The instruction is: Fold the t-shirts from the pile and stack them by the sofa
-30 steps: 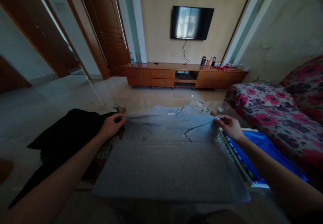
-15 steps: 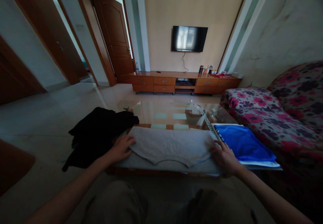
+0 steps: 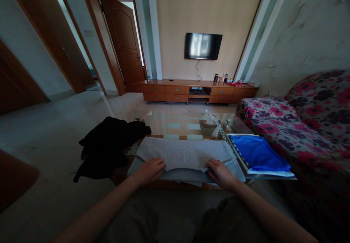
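Note:
A folded grey shirt (image 3: 186, 155) lies across the near edge of a glass-topped coffee table (image 3: 180, 124). My left hand (image 3: 150, 170) rests on its near left part, fingers curled over the cloth edge. My right hand (image 3: 220, 173) grips the near right part the same way. Both hands sit closer together than the shirt's width. A heap of black clothing (image 3: 109, 144) lies on the table's left end, partly hanging off. A folded blue garment (image 3: 257, 151) on a white sheet sits at the table's right end.
A floral sofa (image 3: 300, 119) stands at the right. A wooden TV cabinet (image 3: 197, 91) with bottles and a wall TV (image 3: 203, 46) are at the far wall. Wooden doors (image 3: 123, 42) are at the left. My knees show below the table edge.
The grey shirt was folded down from its far end toward me into a narrower band. Both hands then slid inward along its near edge.

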A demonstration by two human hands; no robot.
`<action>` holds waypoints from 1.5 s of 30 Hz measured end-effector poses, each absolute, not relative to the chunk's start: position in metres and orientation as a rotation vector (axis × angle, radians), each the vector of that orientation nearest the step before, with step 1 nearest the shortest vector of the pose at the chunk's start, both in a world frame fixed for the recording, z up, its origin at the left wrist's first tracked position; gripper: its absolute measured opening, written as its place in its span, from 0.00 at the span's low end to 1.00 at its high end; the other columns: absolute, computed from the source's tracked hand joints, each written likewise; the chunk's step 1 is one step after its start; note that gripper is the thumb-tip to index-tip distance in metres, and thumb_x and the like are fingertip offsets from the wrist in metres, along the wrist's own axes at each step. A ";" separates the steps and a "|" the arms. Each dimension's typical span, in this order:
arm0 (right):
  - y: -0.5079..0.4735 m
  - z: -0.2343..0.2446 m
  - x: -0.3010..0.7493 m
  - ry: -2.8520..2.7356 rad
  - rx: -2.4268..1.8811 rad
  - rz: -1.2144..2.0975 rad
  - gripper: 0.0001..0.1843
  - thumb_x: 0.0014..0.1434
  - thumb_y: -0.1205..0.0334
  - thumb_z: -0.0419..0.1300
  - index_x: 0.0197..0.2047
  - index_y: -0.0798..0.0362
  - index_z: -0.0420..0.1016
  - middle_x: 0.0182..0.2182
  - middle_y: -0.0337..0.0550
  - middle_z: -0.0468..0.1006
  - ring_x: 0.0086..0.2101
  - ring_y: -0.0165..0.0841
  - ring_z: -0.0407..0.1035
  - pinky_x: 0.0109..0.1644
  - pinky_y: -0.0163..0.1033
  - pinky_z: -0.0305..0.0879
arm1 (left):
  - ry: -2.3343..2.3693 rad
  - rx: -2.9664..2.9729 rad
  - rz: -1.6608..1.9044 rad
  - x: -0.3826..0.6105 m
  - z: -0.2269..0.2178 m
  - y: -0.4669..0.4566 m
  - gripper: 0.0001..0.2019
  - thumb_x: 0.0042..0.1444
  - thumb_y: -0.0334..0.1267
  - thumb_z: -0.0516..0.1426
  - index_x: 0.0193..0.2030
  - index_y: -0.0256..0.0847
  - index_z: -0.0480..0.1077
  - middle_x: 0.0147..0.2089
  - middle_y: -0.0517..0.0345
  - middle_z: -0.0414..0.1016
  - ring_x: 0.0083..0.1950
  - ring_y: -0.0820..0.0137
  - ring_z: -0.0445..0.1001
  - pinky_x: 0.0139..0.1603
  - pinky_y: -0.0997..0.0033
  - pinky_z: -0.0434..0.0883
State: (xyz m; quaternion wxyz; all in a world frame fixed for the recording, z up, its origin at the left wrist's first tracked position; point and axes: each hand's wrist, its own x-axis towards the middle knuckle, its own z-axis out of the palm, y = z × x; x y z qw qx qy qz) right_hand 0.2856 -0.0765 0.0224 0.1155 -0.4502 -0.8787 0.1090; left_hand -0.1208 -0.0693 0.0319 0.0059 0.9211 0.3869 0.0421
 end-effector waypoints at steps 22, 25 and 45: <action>0.022 -0.014 0.313 -1.997 -2.193 -0.156 0.35 0.70 0.42 0.43 0.75 0.45 0.54 0.74 0.48 0.48 0.71 0.51 0.41 0.70 0.58 0.43 | 1.957 2.513 0.551 -0.143 -0.012 0.050 0.32 0.65 0.55 0.52 0.72 0.43 0.58 0.75 0.46 0.54 0.74 0.53 0.53 0.73 0.51 0.52; 0.032 -0.029 0.319 -2.037 -2.281 -0.104 0.38 0.69 0.35 0.38 0.76 0.41 0.50 0.75 0.44 0.46 0.72 0.50 0.37 0.71 0.60 0.38 | 1.990 2.473 0.413 -0.146 -0.032 0.058 0.35 0.66 0.61 0.47 0.75 0.47 0.54 0.77 0.50 0.51 0.77 0.54 0.49 0.74 0.49 0.47; 0.057 -0.025 0.165 -2.348 -1.741 0.071 0.40 0.72 0.40 0.33 0.77 0.55 0.49 0.75 0.48 0.43 0.73 0.41 0.37 0.75 0.49 0.30 | 1.638 2.650 0.464 0.003 -0.038 0.064 0.31 0.68 0.46 0.44 0.76 0.40 0.50 0.78 0.53 0.50 0.78 0.62 0.46 0.77 0.56 0.45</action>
